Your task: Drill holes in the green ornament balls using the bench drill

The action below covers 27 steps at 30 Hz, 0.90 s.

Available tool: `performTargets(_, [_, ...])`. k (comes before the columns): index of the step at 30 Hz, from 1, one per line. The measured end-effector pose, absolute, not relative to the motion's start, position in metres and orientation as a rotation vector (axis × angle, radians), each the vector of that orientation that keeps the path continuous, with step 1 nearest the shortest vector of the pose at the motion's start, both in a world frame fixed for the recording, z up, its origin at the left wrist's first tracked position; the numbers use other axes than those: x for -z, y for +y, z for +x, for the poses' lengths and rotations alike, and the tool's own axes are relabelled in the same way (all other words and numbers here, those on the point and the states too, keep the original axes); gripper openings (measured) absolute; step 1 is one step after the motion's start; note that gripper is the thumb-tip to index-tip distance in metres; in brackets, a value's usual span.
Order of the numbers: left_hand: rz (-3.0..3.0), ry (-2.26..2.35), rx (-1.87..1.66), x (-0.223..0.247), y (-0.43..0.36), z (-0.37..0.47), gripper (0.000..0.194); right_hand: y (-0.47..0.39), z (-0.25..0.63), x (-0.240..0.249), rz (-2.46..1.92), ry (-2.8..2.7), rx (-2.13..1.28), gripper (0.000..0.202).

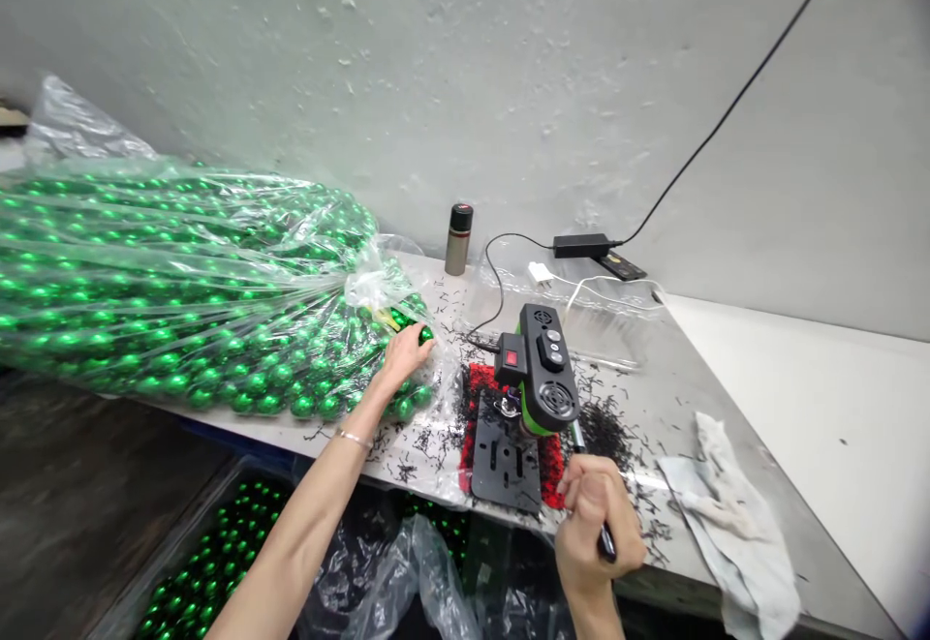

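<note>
My left hand reaches to the opening of a large clear plastic bag filled with shiny green balls. Its fingers are closed on a green ball at the bag's mouth. Lower right, my right hand is wrapped around the black-ended lever of a small bench press machine. The machine has a black and green head with buttons and a red switch. Its slotted black base plate rests on a red mat. The far part of the lever's grip is hidden by my fingers.
Short black bits litter the metal table. Behind the machine are a spray can, a power adapter and a white plug. A cloth hangs over the front edge. Below, a bin contains green balls.
</note>
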<state>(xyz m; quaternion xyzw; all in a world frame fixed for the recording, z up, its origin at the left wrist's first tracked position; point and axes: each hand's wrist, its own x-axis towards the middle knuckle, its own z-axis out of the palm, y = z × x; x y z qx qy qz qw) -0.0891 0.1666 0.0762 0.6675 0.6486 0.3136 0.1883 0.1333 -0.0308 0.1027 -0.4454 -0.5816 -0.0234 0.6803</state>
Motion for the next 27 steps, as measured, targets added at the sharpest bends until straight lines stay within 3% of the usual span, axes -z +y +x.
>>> performTargets(4, [1.19,1.281,-1.166,-0.076,0.12,-0.085,0.043,-0.031,0.132,-0.104,-1.005,-1.29,0.037,0.034])
performTargets(8, [0.649,0.969,-1.227,-0.07,0.074,-0.073,0.037,-0.031,0.133,-0.106,-1.005,-1.31,0.035,0.034])
performTargets(13, [0.414,0.785,-1.194,-0.067,0.045,-0.058,0.036,-0.031,0.134,-0.109,-1.012,-1.341,0.065,0.033])
performTargets(19, [0.734,0.922,-1.048,-0.048,0.036,-0.033,0.051,-0.031,0.134,-0.11,-1.009,-1.363,0.061,0.031])
performTargets(27, [1.716,1.301,-0.874,-0.027,0.028,-0.003,0.037,-0.031,0.135,-0.11,-0.994,-1.416,0.076,0.03])
